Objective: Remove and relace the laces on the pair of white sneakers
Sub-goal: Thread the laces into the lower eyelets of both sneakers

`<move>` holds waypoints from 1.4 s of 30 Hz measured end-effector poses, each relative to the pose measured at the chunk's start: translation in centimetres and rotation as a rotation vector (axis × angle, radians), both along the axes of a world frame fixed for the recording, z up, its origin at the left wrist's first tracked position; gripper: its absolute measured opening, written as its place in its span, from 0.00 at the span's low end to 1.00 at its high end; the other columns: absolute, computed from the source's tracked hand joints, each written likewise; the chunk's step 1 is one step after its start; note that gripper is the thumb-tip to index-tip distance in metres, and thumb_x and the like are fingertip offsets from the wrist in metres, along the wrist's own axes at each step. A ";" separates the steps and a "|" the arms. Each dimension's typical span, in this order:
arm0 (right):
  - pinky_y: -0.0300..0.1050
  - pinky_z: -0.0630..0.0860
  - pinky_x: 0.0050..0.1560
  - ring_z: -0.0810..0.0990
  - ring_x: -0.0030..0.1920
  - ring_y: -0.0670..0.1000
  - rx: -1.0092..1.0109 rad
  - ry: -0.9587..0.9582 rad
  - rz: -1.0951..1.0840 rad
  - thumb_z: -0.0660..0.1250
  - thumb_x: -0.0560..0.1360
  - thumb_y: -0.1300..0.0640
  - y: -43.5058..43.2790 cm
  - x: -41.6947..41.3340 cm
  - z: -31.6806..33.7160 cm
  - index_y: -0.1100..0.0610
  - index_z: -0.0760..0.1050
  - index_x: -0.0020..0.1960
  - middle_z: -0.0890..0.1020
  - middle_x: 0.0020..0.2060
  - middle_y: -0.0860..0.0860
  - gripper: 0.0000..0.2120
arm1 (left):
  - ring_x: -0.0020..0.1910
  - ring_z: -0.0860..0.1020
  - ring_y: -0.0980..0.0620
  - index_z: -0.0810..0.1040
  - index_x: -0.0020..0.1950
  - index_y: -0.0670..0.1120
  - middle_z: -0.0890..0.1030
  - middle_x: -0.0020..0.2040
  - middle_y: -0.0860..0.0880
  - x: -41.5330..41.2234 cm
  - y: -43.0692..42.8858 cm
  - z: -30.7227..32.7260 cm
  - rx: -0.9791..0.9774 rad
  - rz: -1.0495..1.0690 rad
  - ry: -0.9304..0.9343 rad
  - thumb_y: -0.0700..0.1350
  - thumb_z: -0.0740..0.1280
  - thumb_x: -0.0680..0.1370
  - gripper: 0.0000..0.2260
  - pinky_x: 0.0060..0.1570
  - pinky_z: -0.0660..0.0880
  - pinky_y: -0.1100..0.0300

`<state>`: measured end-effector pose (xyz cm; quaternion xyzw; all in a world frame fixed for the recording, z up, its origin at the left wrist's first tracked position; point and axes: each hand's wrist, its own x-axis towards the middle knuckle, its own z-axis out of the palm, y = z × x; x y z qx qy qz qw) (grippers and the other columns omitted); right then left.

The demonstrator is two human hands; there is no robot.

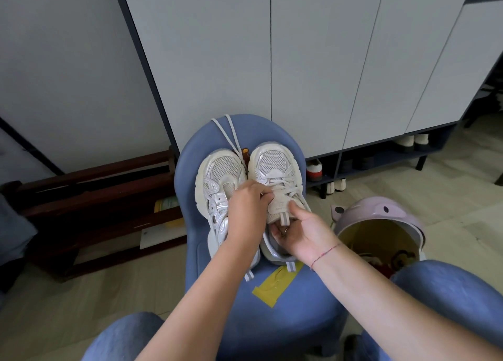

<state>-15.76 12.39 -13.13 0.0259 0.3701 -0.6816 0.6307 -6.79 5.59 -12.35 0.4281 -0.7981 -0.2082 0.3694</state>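
Observation:
Two white sneakers stand side by side on a blue stool (pixel 275 303), toes pointing away from me. The left sneaker (pixel 220 175) has no lace in its eyelets; a loose white lace (pixel 230 137) lies across the stool's far edge beside it. The right sneaker (pixel 275 167) still carries its lace (pixel 283 185) across the eyelets. My left hand (pixel 247 208) reaches over the left sneaker and pinches the lace at the right sneaker's tongue. My right hand (pixel 302 232) grips the right sneaker's tongue and collar, thumb on the tongue, fingers inside the opening.
A grey cabinet (pixel 272 61) rises behind the stool, with shoes (pixel 315 170) on its low open shelf. A pink lidded bin (pixel 381 224) stands at the right. Dark wooden rails (pixel 95 194) lie on the floor at the left. My blue-clad knees (pixel 449 292) frame the stool.

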 end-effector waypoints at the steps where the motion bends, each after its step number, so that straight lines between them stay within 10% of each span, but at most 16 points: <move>1: 0.45 0.71 0.55 0.79 0.47 0.53 -0.008 -0.002 0.001 0.58 0.81 0.55 0.0 0.0 0.0 0.59 0.76 0.55 0.82 0.46 0.55 0.11 | 0.43 0.74 0.52 0.84 0.47 0.37 0.81 0.47 0.44 -0.1 -0.1 -0.2 -0.004 0.001 -0.012 0.36 0.69 0.77 0.04 0.41 0.64 0.65; 8: 0.45 0.72 0.48 0.77 0.44 0.52 0.006 0.016 -0.005 0.59 0.81 0.55 -0.3 0.5 0.3 0.58 0.75 0.50 0.81 0.43 0.54 0.09 | 0.44 0.74 0.51 0.80 0.46 0.43 0.77 0.46 0.49 3.0 -0.5 1.3 0.083 0.126 0.057 0.37 0.64 0.80 0.06 0.46 0.70 0.57; 16: 0.44 0.72 0.47 0.76 0.43 0.50 0.024 0.014 0.010 0.60 0.80 0.55 -0.4 0.5 0.4 0.58 0.74 0.49 0.79 0.43 0.53 0.08 | 0.49 0.84 0.47 0.70 0.49 0.41 0.84 0.44 0.43 4.5 -0.6 2.9 0.868 -0.275 0.976 0.41 0.51 0.86 0.11 0.53 0.81 0.55; 20: 0.45 0.72 0.49 0.76 0.43 0.51 0.019 0.015 0.005 0.60 0.80 0.56 -0.3 0.5 0.5 0.58 0.75 0.49 0.80 0.43 0.54 0.08 | 0.33 0.72 0.52 0.68 0.46 0.45 0.70 0.33 0.48 5.1 -1.1 2.8 0.578 -0.053 0.586 0.38 0.55 0.85 0.09 0.37 0.78 0.64; 27: 0.46 0.73 0.49 0.76 0.43 0.51 0.035 0.039 0.020 0.61 0.80 0.56 -0.3 -0.1 -0.1 0.58 0.75 0.51 0.78 0.43 0.54 0.07 | 0.39 0.74 0.52 0.73 0.52 0.48 0.80 0.48 0.45 10.1 -4.5 3.1 0.259 0.339 0.291 0.43 0.60 0.83 0.03 0.40 0.71 0.60; 32: 0.46 0.73 0.50 0.76 0.42 0.51 0.024 0.057 0.018 0.61 0.80 0.55 -0.4 0.1 0.1 0.58 0.75 0.51 0.79 0.43 0.54 0.07 | 0.62 0.71 0.45 0.80 0.62 0.47 0.77 0.61 0.46 6.8 -3.0 2.2 -0.035 0.171 -0.088 0.49 0.69 0.79 0.14 0.59 0.63 0.55; 42: 0.45 0.73 0.50 0.77 0.44 0.51 0.010 0.057 0.035 0.60 0.80 0.55 -0.2 0.1 0.1 0.58 0.75 0.53 0.80 0.45 0.55 0.09 | 0.49 0.72 0.52 0.86 0.49 0.50 0.84 0.45 0.53 3.3 -1.9 0.4 -0.066 -0.044 -0.171 0.51 0.70 0.77 0.07 0.51 0.58 0.59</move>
